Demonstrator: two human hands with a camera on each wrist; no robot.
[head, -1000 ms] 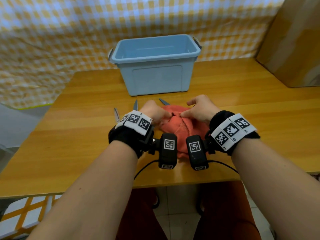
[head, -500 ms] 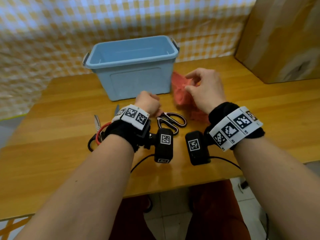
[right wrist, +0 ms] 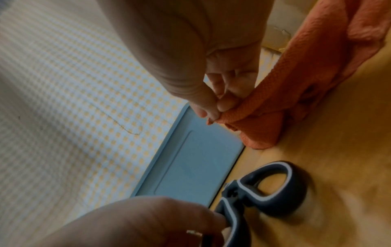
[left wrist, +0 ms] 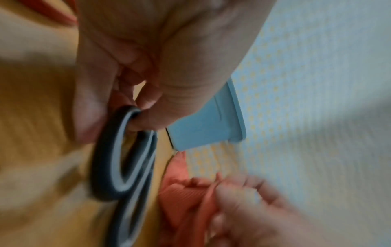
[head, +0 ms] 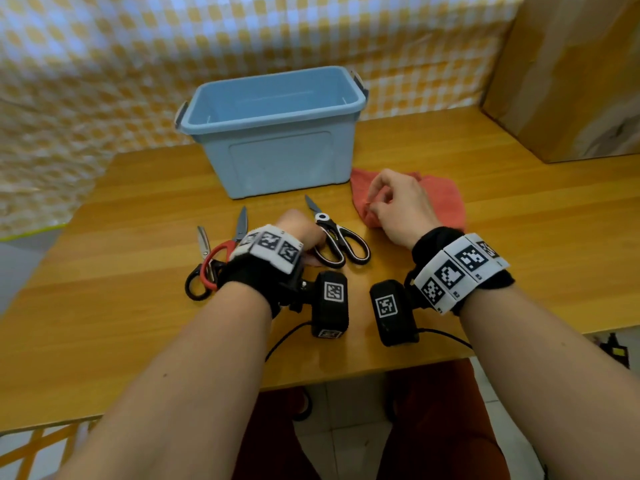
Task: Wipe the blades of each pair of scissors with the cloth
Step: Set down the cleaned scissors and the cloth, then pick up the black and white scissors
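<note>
Scissors (head: pixel 334 239): steel blades, black looped handles.

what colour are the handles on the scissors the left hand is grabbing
Black with white trim on the scissors, clearest in the head view.

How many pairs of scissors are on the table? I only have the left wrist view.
Observer: Three in the head view: black-and-white scissors, red-handled scissors, and a black-handled pair.
Operator: Are the blades of the pair I see open?
Observer: No, they are closed, tips pointing toward the blue bin.
Operator: How is the cloth held?
Observer: The right wrist view shows the right hand pinching an edge of the cloth between thumb and fingers.
</note>
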